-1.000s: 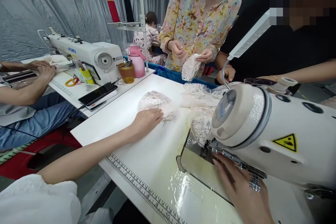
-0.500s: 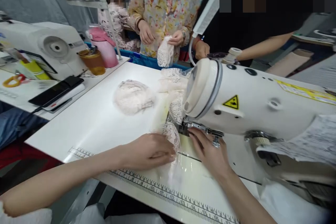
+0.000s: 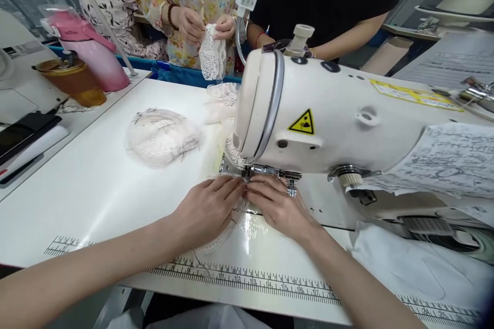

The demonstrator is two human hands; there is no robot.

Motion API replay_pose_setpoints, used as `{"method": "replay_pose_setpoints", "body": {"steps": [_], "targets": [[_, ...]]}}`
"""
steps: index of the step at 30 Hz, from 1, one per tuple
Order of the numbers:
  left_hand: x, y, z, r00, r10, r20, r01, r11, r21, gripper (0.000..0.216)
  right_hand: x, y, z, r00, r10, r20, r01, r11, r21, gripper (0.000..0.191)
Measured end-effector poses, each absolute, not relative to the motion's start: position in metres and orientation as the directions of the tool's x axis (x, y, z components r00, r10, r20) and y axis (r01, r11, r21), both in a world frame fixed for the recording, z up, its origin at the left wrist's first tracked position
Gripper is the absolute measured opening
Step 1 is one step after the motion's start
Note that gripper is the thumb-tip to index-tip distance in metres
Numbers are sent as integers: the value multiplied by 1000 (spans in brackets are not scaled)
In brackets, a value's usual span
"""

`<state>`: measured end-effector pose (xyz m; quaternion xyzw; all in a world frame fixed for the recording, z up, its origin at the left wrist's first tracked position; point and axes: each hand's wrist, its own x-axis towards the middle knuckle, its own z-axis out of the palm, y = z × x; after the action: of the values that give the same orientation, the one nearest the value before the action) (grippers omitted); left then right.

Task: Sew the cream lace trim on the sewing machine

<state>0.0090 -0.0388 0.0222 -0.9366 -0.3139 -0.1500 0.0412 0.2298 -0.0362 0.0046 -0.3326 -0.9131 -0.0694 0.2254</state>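
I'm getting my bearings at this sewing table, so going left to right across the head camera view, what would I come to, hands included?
Black phone, pink bottle, loose lace piece, the wearer's left hand, their right hand, white patterned sheet.

The tabletop [image 3: 96,205] is smooth and glossy, with a bright glare at lower centre. Across the middle right, the sewing machine [image 3: 339,108] wears smooth pale paint with a soft sheen, and the fittings [image 3: 292,187] beneath its head are bright, polished metal. The lace piece [image 3: 219,240] at lower centre looks like thin openwork fabric; the lace bundle [image 3: 162,136] at centre left looks sheer and puckered. Over at upper left I see a flask [image 3: 90,54] with a smooth, plastic-looking finish and a translucent cup [image 3: 77,83]. The white cloth [image 3: 409,272] at lower right looks soft and matt.
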Motion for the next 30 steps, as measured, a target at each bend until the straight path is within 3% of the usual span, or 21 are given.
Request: {"method": "replay_pose_setpoints", "body": {"steps": [7,17,30], "targets": [[13,-17,13,793,524,312,567,-821,-62,39,228,-37,7,-613,622,487,711,704,-5,32],[15,-8,9,764,508,398,567,-823,-38,34,227,-38,10,-571,677,465,777,629,38,34],[15,-9,8,767,509,391,572,-818,-57,35,229,-40,3,-561,690,457,800,594,86,35]]}}
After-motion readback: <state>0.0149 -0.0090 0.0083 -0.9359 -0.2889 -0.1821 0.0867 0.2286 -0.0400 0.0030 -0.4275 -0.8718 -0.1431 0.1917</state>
